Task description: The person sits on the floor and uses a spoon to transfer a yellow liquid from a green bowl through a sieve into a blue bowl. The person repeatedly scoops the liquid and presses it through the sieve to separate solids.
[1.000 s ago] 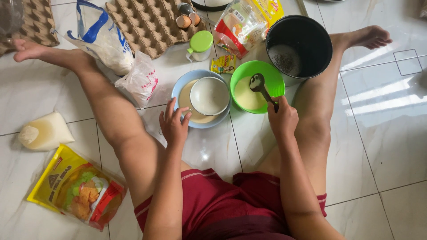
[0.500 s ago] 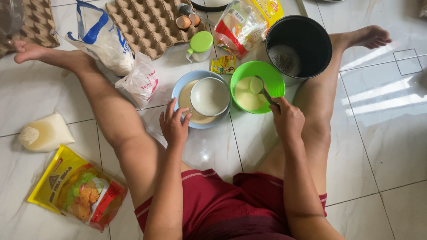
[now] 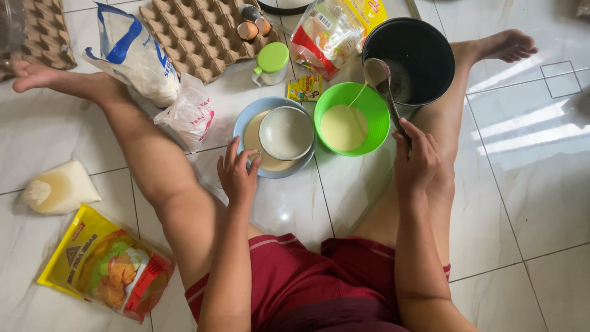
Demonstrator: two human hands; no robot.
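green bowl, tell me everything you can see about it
The round bright green plastic-looking bowl stands upright on the white tiled floor, between the person's legs. It holds smooth pale cream batter. A thin stream of batter runs into it from the metal ladle raised above its far rim in the right hand. Its left side meets the light blue plate; a black pot stands just behind.

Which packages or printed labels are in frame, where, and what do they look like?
Yellow breading-mix pouch: floor, bottom left, flat, food picture.
White flour bag with blue print: top left, slumped by the egg tray.
Small clear knotted bag with red print: left of the blue plate.
Red-and-clear packet: top centre.
Small yellow sachet: above the green bowl's left rim.
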